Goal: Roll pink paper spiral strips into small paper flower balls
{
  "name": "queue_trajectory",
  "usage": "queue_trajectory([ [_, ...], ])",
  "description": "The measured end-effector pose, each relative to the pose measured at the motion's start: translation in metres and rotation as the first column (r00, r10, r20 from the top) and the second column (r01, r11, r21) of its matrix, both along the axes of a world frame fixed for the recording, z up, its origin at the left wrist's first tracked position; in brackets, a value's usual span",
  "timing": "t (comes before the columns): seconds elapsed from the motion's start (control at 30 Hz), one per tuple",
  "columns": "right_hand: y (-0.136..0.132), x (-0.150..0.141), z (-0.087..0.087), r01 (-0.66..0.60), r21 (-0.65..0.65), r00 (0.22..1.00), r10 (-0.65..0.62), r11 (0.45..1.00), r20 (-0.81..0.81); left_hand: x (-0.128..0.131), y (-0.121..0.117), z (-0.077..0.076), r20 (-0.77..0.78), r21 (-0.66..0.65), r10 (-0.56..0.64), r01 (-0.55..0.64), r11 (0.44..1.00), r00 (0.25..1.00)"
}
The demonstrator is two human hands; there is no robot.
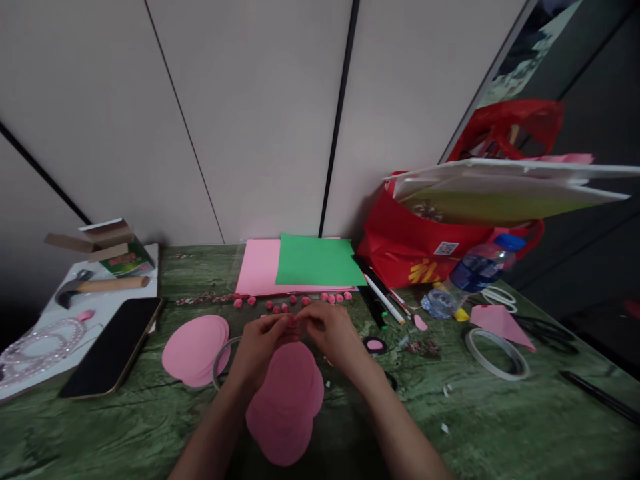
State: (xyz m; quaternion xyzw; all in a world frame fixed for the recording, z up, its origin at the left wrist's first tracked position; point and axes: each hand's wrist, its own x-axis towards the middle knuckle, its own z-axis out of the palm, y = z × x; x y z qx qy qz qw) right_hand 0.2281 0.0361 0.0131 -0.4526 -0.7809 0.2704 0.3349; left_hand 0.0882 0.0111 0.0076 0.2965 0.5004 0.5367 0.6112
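Observation:
My left hand and my right hand meet above the middle of the table, fingertips pinched together. Between them is a small pink piece, mostly hidden by the fingers, so its exact shape is unclear. Just below lie overlapping pink paper circles, fanned out. Beyond the fingers, several small pink rolled balls form a loose row. A second stack of pink paper circles rests left of my left hand, and a roll of tape is partly covered by that wrist.
Green paper overlaps pink sheets by the wall. Rightward are pens, a water bottle, a red bag, another tape roll and scissors. Leftward are a phone, hammer and box.

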Motion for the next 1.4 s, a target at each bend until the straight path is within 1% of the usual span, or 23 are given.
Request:
queue_trajectory([
  [0.17, 0.0, 0.0, 0.002, 0.013, -0.009, 1.0, -0.013, 1.0, -0.01, -0.002, 0.0, -0.003, 0.034, -0.005, -0.004, 0.004, 1.0, 0.999],
  [0.3, 0.0, -0.001, 0.004, 0.0, 0.008, 1.0, 0.0, 1.0, -0.013, -0.003, 0.0, -0.003, 0.053, 0.012, -0.021, 0.02, 1.0, 0.998],
  [0.47, 0.0, -0.001, 0.006, -0.001, 0.006, 1.0, 0.001, 1.0, -0.015, -0.003, 0.0, -0.003, 0.067, 0.011, -0.012, 0.011, 1.0, 0.998],
  [0.53, 0.0, -0.001, 0.006, -0.012, -0.001, 0.999, 0.012, 1.0, -0.041, -0.003, 0.0, -0.003, 0.077, 0.01, -0.015, 0.014, 1.0, 0.997],
  [0.63, 0.0, -0.002, 0.002, -0.048, -0.086, 0.987, 0.034, 0.995, -0.16, -0.003, 0.0, -0.004, 0.108, 0.005, -0.009, 0.009, 1.0, 0.994],
  [0.7, 0.0, -0.003, -0.001, -0.052, -0.152, 0.976, 0.017, 0.987, -0.219, -0.002, 0.0, -0.004, 0.145, 0.001, 0.003, -0.004, 1.0, 0.989],
  [0.77, 0.001, -0.005, -0.004, -0.028, -0.169, 0.98, -0.007, 0.985, -0.201, -0.001, 0.0, -0.003, 0.175, -0.006, 0.007, -0.007, 1.0, 0.984],
  [0.97, 0.001, -0.012, -0.012, 0.039, -0.086, 0.998, -0.042, 0.996, -0.038, 0.004, -0.001, -0.005, 0.215, -0.043, 0.008, 0.002, 0.999, 0.976],
  [1.17, 0.003, -0.014, -0.017, 0.09, -0.098, 0.993, -0.081, 0.991, 0.09, 0.005, 0.001, -0.007, 0.247, -0.066, 0.028, -0.012, 0.998, 0.969],
  [1.23, 0.003, -0.015, -0.019, 0.089, -0.102, 0.992, -0.079, 0.991, 0.099, 0.005, 0.001, -0.007, 0.249, -0.074, 0.037, -0.019, 0.997, 0.968],
  [1.4, 0.005, -0.016, -0.023, 0.069, -0.08, 0.998, -0.068, 0.994, 0.015, 0.005, 0.0, -0.002, 0.25, -0.1, 0.07, -0.046, 0.994, 0.966],
])
